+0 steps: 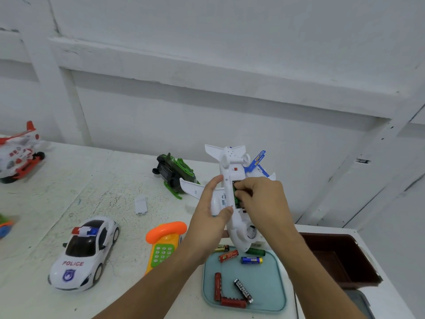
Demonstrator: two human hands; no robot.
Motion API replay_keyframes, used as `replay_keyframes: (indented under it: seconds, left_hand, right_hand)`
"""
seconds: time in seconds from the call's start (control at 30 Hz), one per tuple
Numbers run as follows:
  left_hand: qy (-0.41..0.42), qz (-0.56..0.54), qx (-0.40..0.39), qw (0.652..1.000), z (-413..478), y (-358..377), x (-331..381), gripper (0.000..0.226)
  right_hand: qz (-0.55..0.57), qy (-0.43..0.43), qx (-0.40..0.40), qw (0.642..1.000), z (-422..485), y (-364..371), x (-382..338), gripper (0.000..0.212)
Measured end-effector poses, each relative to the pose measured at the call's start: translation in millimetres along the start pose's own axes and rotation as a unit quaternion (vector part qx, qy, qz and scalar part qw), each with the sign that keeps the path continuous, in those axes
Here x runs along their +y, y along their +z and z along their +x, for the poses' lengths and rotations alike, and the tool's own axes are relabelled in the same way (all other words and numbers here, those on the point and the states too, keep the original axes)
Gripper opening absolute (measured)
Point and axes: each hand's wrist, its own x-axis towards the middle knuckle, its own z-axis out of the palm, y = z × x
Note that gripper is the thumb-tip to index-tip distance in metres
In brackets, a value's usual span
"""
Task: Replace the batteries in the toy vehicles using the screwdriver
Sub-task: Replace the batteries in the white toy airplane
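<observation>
White toy plane (230, 162) sits gripped in the left hand (210, 215); the right hand (264, 199) pinches its green battery (236, 197).

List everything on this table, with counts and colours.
plane: one, white, upside down in both hands
green battery: one, in the plane's compartment
police car: one, white, front left
phone: one, orange-yellow, beside the tray
helicopter: one, red and white, far left
green toy: one, tipped, behind the plane
blue toy: one, behind the plane
cover: one, white, centre
tray: one, teal, front
loose batteries: seven, mixed colours, on the tray
box: one, brown, right
left hand: grips the plane
right hand: pinches the green battery
</observation>
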Motion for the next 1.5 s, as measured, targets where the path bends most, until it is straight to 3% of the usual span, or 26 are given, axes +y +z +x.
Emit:
replay_keyframes:
  seconds: [0.33,0.43,0.6,0.67,0.73,0.8,1.17,1.23,1.33,1.43,1.5]
  left_hand:
    - [0.004,-0.028,0.026,0.999,-2.9,-3.7,0.5,0.062]
    - [0.005,-0.037,0.044,0.998,-5.7,-5.5,-0.8,0.063]
    - [0.003,-0.037,0.059,0.998,-10.5,-5.3,-1.8,0.065]
    - [0.002,-0.036,0.060,0.998,-13.0,-4.9,-1.6,0.065]
    - [-0.001,-0.035,0.060,0.998,-14.5,-4.7,-2.0,0.065]
    - [-0.003,-0.033,0.060,0.998,-15.7,-4.3,-3.3,0.065]
    - [-0.006,-0.037,0.052,0.998,-18.7,-1.9,-8.7,0.064]
    - [-0.009,-0.038,0.049,0.998,-19.0,-1.6,-9.0,0.064]
    - [-0.012,-0.038,0.046,0.998,-18.8,-1.7,-9.1,0.064]
    - [-0.016,-0.041,0.045,0.998,-18.0,-1.4,-10.0,0.064]
    - [-0.015,-0.039,0.041,0.998,-18.4,0.5,-10.1,0.063]
  right_hand:
    - [0.239,0.072,0.054,0.967,-12.6,-30.7,38.4,0.014]
    - [0.164,0.094,0.008,0.982,-24.8,-15.4,66.2,0.015]
    - [-0.112,0.084,-0.135,0.981,-51.2,20.5,92.9,0.018]
    - [-0.192,0.087,-0.136,0.968,-61.0,34.6,96.0,0.037]
    - [-0.211,0.075,-0.128,0.966,-70.4,44.6,99.8,0.055]
    - [-0.236,0.055,-0.130,0.961,-77.3,50.6,105.3,0.060]
    - [-0.277,0.029,-0.114,0.954,-80.3,50.1,116.2,0.046]
    - [-0.224,0.034,-0.106,0.968,-78.2,43.0,114.9,0.041]
    - [0.008,0.079,-0.018,0.997,-71.3,19.7,104.7,0.030]
    - [0.274,0.110,0.078,0.952,-61.8,-9.2,80.4,0.026]
    - [0.386,0.093,0.101,0.912,-55.5,-19.3,61.9,0.021]
